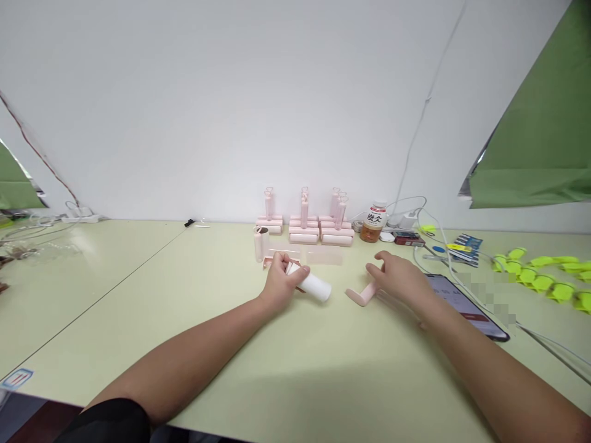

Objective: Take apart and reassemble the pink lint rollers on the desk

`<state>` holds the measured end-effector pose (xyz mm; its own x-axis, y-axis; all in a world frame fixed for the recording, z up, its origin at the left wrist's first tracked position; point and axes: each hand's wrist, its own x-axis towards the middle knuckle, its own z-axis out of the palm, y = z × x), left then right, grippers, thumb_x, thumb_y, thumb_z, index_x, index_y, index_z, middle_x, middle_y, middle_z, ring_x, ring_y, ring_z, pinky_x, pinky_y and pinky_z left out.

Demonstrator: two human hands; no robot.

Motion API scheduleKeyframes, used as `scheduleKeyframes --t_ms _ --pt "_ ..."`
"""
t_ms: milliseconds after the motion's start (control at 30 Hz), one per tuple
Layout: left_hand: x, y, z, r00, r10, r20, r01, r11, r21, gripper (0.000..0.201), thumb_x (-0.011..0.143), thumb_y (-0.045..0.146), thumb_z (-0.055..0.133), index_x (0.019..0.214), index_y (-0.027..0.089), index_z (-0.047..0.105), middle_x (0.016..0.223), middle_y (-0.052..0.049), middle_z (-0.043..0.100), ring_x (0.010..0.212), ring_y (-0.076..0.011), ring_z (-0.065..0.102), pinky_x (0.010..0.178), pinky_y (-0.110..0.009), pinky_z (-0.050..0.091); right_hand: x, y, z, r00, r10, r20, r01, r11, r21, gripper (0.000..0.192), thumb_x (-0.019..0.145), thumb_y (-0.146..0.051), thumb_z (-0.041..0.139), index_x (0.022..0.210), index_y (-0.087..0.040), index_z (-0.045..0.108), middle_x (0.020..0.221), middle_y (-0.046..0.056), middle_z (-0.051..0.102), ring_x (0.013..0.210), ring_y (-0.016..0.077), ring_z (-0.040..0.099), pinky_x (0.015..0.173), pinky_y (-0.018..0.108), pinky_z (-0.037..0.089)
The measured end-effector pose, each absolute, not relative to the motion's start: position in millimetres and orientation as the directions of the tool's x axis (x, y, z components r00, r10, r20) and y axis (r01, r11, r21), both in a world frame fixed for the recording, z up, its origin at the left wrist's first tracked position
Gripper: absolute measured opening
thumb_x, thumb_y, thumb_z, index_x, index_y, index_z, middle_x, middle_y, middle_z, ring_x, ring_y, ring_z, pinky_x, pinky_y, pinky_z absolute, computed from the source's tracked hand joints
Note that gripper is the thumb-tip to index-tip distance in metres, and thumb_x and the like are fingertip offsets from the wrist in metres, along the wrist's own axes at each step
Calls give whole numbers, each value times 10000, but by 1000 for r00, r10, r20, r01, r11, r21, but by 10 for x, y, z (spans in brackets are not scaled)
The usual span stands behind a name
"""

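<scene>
My left hand (280,280) grips a white paper roll (314,285) that lies tilted on the pale green table (295,369), its free end pointing right. My right hand (401,277) holds a pink plastic handle piece (362,294) that rests on the table in front of it. The two hands are a short way apart. Just behind my left hand a pink-and-white roll (260,242) stands upright, and a clear plastic cover (318,256) lies flat next to it.
Several assembled pink lint rollers (305,224) stand in rows against the white wall. A drink bottle (373,222), chargers and cables are at the back right. A phone (466,303) lies by my right forearm. Bright green clips (540,274) lie at far right.
</scene>
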<state>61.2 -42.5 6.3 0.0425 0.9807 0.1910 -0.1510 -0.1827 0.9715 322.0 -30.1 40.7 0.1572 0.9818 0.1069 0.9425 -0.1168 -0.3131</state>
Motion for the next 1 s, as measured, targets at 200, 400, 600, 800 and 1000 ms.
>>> scheduleKeyframes --t_ms 200,400,600,800,1000 --pt "634 -416 69 -5 991 135 -265 -132 955 551 639 404 782 876 234 315 845 33 546 641 -161 621 407 -306 556 2760 -716 367 -369 906 205 696 416 -585 437 871 -455 494 1245 -232 534 1050 64 674 869 219 609 772 341 455" --pt "662 -436 64 -45 995 86 -271 -96 958 572 619 433 793 889 223 334 841 22 526 650 -167 630 417 -301 558 2599 -790 283 -487 849 205 492 461 -739 341 882 -306 487 1202 -236 584 995 45 693 896 214 615 765 307 454" --pt "668 -442 43 -62 991 117 -248 -129 960 545 637 435 782 896 215 357 825 26 497 646 -169 631 425 -328 566 2596 -764 215 -427 883 193 449 393 -802 297 844 -262 525 1125 -223 612 780 -8 626 676 155 560 581 242 409" --pt "675 -430 13 -63 994 88 -263 -102 959 478 669 396 753 883 213 367 813 29 483 615 -157 619 368 -285 533 2549 -768 148 -391 905 164 394 326 -860 259 808 -223 536 1055 -212 615 708 -37 553 593 125 554 545 233 451" --pt "678 -451 70 -109 993 47 -288 -77 954 415 708 401 712 875 210 384 848 10 477 708 -160 602 408 -283 560 2484 -793 158 -295 955 -32 232 39 -972 432 765 -195 529 1195 -223 551 823 9 621 711 164 654 594 294 572"
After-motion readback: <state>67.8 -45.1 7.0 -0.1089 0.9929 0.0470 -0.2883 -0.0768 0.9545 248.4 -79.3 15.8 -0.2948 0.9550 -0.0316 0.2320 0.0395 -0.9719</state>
